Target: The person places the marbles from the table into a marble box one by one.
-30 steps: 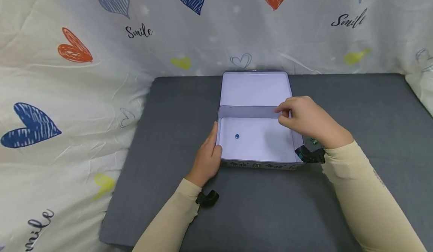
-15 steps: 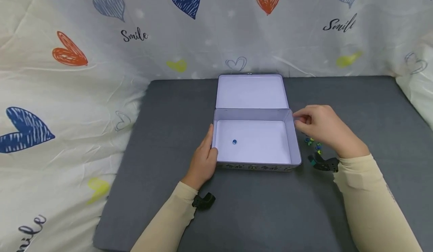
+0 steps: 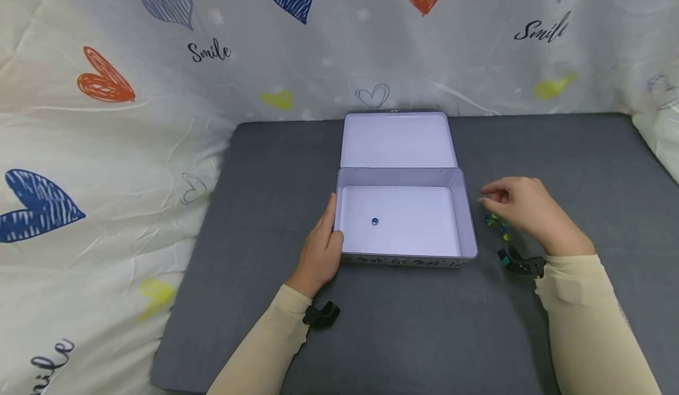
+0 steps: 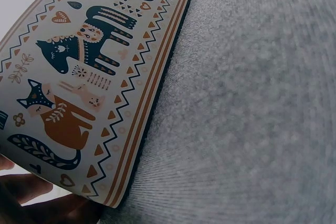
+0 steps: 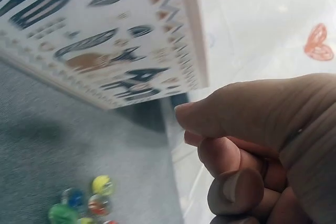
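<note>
A tin box (image 3: 395,259) with a pale lilac inside stands with its hinged lid (image 3: 398,140) raised. One blue marble (image 3: 375,221) lies on its floor. My left hand (image 3: 320,252) rests against the box's left side, fingers straight along the wall, thumb at the front corner. In the left wrist view the outside of the box (image 4: 68,77) carries printed animals. Right of the box, my right hand (image 3: 530,209) hovers with loosely bent fingers; nothing shows between thumb and fingertips. Several coloured marbles (image 3: 505,227) lie below it, among them a yellow one (image 5: 103,184) and a green one (image 5: 64,214).
A dark grey cloth-covered tabletop (image 3: 403,330) spreads around the box. Behind and to the left hangs a pale curtain (image 3: 318,65) printed with hearts and words. A black wrist device (image 3: 522,263) sits by the right sleeve, and a second one (image 3: 322,315) by the left.
My right hand has moved from above the box's right side out to the marbles on the right. The blue marble has shifted slightly right inside the box. My left hand stays on the box.
</note>
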A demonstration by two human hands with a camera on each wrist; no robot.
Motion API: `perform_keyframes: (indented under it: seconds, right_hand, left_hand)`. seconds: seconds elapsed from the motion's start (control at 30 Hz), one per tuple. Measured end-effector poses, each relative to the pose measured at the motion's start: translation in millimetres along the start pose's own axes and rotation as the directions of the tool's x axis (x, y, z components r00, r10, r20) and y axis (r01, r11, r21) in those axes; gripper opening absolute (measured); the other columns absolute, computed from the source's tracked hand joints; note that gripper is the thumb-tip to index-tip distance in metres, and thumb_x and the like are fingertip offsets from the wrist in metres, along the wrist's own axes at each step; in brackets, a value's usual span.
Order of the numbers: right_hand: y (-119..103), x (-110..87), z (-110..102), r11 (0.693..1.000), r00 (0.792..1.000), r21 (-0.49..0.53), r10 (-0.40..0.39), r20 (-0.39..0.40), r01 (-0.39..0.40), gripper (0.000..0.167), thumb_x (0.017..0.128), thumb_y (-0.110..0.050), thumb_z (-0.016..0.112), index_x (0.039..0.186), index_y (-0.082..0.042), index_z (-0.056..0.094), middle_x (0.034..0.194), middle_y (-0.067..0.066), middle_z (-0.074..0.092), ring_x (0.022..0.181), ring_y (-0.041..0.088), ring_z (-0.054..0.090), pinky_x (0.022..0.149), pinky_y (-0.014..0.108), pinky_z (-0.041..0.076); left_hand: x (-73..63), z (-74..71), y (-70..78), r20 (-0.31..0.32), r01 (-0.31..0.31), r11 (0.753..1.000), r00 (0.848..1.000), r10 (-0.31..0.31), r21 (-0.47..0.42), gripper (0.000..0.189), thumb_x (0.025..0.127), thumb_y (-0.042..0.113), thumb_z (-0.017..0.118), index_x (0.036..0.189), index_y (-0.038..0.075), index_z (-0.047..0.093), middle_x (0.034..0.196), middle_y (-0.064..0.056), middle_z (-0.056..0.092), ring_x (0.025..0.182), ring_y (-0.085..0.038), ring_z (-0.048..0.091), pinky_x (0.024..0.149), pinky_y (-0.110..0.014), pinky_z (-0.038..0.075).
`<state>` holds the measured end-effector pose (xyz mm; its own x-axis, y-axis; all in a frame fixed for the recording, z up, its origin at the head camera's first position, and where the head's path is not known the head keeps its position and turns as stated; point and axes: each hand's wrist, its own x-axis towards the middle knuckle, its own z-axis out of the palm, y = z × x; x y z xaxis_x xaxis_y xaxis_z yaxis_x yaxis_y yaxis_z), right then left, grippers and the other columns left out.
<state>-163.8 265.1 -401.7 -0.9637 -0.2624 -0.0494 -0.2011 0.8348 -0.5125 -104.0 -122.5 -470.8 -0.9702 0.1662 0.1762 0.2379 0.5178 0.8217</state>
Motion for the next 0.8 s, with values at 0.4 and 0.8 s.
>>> perform_keyframes:
  seconds: [0.4, 0.8]
  right_hand:
    - [22.9, -9.7, 19.5, 0.999, 0.998, 0.015, 0.039, 0.05, -0.04, 0.027, 0.097, -0.018, 0.074, 0.109, 0.006, 0.077, 0.072, -0.002, 0.058, 0.065, 0.013, 0.047, 0.061, 0.03, 0.039]
    - [35.9, -8.7, 30.7, 0.999, 1.0, -0.05, -0.015, 0.02, 0.016, 0.02, 0.091, -0.012, 0.077, 0.099, 0.007, 0.077, 0.065, -0.005, 0.049, 0.062, 0.012, 0.044, 0.059, 0.03, 0.035]
  left_hand:
    - [-3.5, -0.4, 1.7, 0.021, 0.031, 1.0, 0.999, -0.031, 0.004, 0.07, 0.102, 0.006, 0.035, 0.169, 0.014, 0.014, 0.175, 0.001, 0.016, 0.159, -0.01, 0.017, 0.127, -0.042, 0.022]
    - [-0.4, -0.3, 0.5, 0.005, 0.013, 1.0, 1.0, -0.013, -0.006, 0.07, 0.101, 0.003, 0.036, 0.168, 0.006, 0.017, 0.175, -0.011, 0.02, 0.16, -0.017, 0.02, 0.127, -0.047, 0.024]
